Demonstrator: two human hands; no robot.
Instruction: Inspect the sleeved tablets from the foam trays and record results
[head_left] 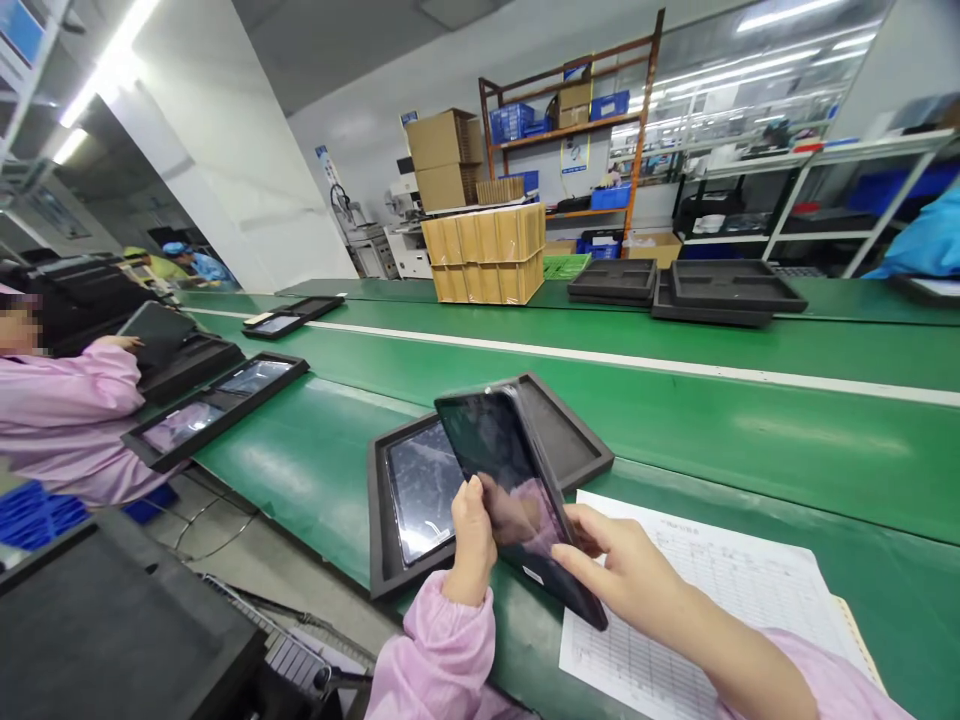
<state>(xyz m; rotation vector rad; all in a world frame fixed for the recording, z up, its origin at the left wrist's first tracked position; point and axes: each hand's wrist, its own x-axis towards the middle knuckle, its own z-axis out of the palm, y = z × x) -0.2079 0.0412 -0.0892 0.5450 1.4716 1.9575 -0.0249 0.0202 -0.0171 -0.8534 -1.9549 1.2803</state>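
I hold a dark glossy tablet (510, 480) tilted above a black foam tray (570, 440) on the green conveyor belt (675, 410). My left hand (472, 535) grips its lower left edge, thumb on the glass. My right hand (611, 565) pinches the tablet's lower right edge, fingers curled against it. A second tablet (420, 490) lies flat in the tray's left compartment. The right compartment is partly hidden behind the held tablet.
A printed form (720, 590) lies under my right forearm. To the left, a co-worker in a pink coat (67, 420) handles a tablet beside further trays (217, 405). Stacked black trays (720, 290) and tan cartons (487, 255) sit across the belt, with shelving behind.
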